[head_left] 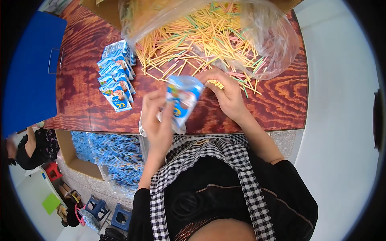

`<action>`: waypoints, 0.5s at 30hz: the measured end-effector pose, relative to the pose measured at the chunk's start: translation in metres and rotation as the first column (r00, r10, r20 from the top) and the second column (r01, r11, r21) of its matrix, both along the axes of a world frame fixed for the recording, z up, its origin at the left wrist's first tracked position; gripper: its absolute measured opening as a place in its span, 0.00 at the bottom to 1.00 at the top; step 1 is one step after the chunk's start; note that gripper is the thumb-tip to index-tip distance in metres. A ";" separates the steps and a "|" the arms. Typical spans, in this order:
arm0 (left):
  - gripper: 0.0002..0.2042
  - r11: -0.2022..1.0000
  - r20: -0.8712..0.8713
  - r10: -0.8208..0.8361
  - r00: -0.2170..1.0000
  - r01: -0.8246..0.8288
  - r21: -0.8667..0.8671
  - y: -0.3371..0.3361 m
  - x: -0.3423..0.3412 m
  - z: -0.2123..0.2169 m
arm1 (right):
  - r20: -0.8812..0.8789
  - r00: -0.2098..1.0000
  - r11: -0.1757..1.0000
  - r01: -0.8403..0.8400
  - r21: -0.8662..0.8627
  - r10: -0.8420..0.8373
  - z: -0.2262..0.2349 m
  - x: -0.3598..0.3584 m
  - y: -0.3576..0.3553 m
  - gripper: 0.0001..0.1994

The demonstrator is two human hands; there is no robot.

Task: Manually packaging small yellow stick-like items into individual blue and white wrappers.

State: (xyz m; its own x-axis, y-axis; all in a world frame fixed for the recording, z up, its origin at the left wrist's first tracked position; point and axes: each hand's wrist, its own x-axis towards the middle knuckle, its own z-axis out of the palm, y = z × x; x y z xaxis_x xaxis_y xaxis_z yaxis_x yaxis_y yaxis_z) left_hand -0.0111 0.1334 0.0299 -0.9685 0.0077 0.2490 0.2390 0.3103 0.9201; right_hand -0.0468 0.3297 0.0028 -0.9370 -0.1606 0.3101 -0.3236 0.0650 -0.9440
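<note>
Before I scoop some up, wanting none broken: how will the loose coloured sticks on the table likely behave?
The sticks look thin and straight, so probably stiff but easily snapped. Each is likely light, being so slim. The bundle in the right hand shows roundish ends, so loose ones may roll.

Red stool (53,171); two blue stools (121,217); large blue panel (32,72)

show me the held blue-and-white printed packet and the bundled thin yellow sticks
Held blue-and-white printed packet (185,97), head view: middle of its front.
Bundled thin yellow sticks (215,83), head view: their clustered ends.
</note>
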 end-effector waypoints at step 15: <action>0.03 0.908 0.276 -0.027 0.961 -0.091 0.408 -0.003 -0.009 -0.022 | 0.106 0.990 0.989 -0.078 -0.127 0.091 0.000 0.006 0.003 0.05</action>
State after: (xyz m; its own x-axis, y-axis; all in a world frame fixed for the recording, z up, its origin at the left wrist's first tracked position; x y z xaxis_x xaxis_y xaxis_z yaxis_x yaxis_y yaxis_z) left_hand -0.0201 0.1305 0.0082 -0.9964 -0.0702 -0.0474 -0.0397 -0.1083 0.9933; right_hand -0.0411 0.3327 0.0032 -0.9514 -0.2080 0.2269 -0.2155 -0.0762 -0.9735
